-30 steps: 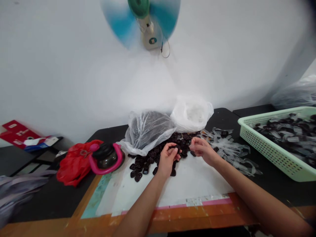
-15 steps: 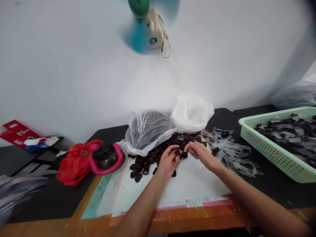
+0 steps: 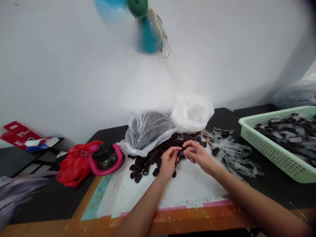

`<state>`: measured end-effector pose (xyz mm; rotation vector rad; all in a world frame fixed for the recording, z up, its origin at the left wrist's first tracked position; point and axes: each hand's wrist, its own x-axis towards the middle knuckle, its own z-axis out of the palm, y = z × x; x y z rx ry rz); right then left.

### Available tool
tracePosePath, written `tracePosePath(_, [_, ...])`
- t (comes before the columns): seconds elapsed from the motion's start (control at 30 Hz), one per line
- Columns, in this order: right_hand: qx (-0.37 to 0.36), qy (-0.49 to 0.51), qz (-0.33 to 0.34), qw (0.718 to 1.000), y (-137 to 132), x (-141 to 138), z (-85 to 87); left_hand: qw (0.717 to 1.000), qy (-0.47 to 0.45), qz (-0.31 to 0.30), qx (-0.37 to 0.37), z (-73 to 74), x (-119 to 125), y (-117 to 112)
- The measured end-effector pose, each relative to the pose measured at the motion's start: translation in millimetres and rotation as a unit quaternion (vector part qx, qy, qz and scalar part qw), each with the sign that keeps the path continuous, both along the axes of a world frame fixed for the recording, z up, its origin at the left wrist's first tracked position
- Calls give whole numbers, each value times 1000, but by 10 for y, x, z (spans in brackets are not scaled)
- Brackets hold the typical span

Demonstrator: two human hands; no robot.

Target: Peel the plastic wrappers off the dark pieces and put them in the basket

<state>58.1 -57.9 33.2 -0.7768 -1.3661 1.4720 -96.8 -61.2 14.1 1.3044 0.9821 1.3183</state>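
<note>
Both hands meet over the white sheet (image 3: 197, 182), in front of a pile of shiny dark brown flat pieces (image 3: 150, 159). My left hand (image 3: 169, 161) pinches one small dark piece (image 3: 181, 153) between thumb and fingers. Facing it, my right hand (image 3: 196, 154) has thumb and fingertips closed on the near side of that same piece. The fingers cover most of it, so its exact kind cannot be made out. Behind the hands, an open clear plastic bag (image 3: 150, 130) lies against the pile. Thin clear plastic strips (image 3: 232, 151) are heaped right of my right hand.
A pale green basket (image 3: 278, 158) of dark pieces and clear strips stands at the right. Left are a dark pot-like object with a pink handle (image 3: 106, 159), a red plastic bag (image 3: 74, 164) and a red box (image 3: 21, 135). A white bag (image 3: 192, 113) sits behind; a fan (image 3: 145, 29) spins above.
My right hand has moved slightly left, and its fingertips have closed on the dark piece in my left hand. The left hand has turned a little. The fan blades have rotated.
</note>
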Motion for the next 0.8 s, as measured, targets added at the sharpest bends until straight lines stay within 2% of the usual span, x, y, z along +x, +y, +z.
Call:
tracePosePath(0.13, [1, 23, 8, 1000, -3, 2, 11, 1000, 6, 4, 11, -17, -9, 3])
tracePosePath(0.33, [-3, 5, 17, 1000, -13, -29, -9, 998, 46, 4, 50, -42, -2, 1])
tracePosePath(0.5, [7, -11, 19, 1000, 1, -46, -49, 996, 46, 30, 71, -66, 2, -16])
tracePosePath(0.63, [8, -17, -2, 1000, 17, -33, -70, 994, 70, 39, 78, -23, -16, -41])
tracePosePath(0.8, [40, -37, -30, 998, 26, -34, -85, 998, 27, 37, 50, 51, -9, -60])
